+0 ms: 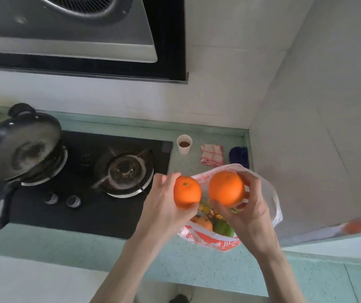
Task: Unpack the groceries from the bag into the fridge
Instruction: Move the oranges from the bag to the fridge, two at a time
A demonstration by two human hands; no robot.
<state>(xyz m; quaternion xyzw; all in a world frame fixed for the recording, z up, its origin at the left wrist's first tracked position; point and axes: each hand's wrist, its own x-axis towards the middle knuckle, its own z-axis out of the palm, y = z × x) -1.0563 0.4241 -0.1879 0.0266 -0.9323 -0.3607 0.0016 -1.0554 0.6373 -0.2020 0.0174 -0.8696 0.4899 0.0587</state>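
Note:
A white plastic bag [205,237] with red print sits open on the pale green counter [87,248], right of the hob. Inside it I see another orange fruit [205,223], a green pepper [224,228] and yellow wrappers. My left hand [164,206] grips a smaller orange [186,192] above the bag's left edge. My right hand [251,206] grips a larger orange [226,188] above the bag's middle. The two oranges are side by side, slightly apart. No fridge is in view.
A black gas hob [87,186] lies left of the bag, with a dark wok [17,147] on its left burner. Behind the bag stand a paper cup [184,144], a red checked cloth [211,155] and a blue cloth [239,156]. A range hood hangs above. A white wall closes the right side.

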